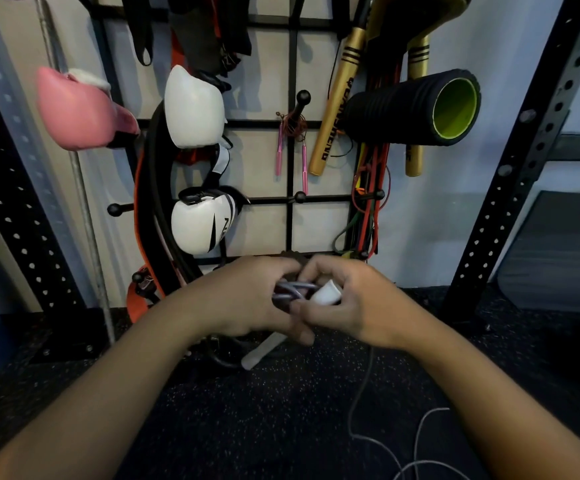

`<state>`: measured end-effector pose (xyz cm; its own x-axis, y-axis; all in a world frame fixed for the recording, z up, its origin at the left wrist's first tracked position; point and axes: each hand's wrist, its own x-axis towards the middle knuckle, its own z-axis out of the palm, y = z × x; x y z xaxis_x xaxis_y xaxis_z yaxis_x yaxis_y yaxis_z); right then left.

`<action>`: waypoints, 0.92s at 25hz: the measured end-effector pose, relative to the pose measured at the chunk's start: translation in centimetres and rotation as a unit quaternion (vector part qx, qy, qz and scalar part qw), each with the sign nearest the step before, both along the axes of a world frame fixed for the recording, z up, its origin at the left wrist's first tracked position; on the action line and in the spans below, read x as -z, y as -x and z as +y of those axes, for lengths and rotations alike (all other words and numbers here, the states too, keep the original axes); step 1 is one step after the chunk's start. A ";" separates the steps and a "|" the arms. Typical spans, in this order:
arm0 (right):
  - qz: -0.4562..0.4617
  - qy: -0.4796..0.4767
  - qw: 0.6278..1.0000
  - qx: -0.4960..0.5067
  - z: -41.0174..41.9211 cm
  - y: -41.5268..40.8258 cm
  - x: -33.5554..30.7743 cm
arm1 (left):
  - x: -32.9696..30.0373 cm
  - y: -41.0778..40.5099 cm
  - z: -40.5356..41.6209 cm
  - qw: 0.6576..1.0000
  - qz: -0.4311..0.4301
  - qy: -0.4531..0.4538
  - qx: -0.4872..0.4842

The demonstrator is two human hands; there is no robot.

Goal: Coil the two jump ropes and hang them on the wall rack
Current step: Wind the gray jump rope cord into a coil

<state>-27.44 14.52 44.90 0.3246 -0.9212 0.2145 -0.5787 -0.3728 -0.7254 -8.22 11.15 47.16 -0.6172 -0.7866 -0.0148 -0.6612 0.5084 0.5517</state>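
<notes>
- The left hand [247, 296] and right hand [347, 303] meet in front of the wall rack [292, 161], low in the middle of the scene, fingers curled around a small bundle of pale grey rope loops [293, 289].
- The right hand also pinches a white handle [326, 293] against those loops; a second white handle [264, 349] sticks out down and to the left from under the left hand.
- The loose rest of this rope [364, 403] drops from the right hand and trails over the dark speckled floor [281, 427] to the near right.
- The other jump rope [293, 124], thin and reddish with pink handles [279, 150], already hangs coiled on a black peg at the rack's centre.
- White boxing gloves [195, 109] and a pink glove [80, 112] hang to the left; a black foam roller [416, 107] with a green core hangs to the right.
</notes>
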 end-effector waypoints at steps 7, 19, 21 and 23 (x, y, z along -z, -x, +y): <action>-0.067 0.024 0.997 0.026 -0.1 -0.4 0.4 | 0.5 -0.9 -1.3 0.997 0.055 -0.059 0.005; -0.208 -0.044 0.971 0.108 -0.9 2.0 -0.9 | 1.6 0.2 -1.3 0.808 0.566 -0.154 -0.056; -0.208 -0.037 0.974 0.086 -0.4 0.4 0.0 | 2.5 2.2 -0.4 0.750 0.634 -0.154 -0.113; -0.269 -0.008 0.960 0.075 0.1 -1.5 0.9 | 3.3 3.6 0.3 0.715 0.660 -0.123 -0.193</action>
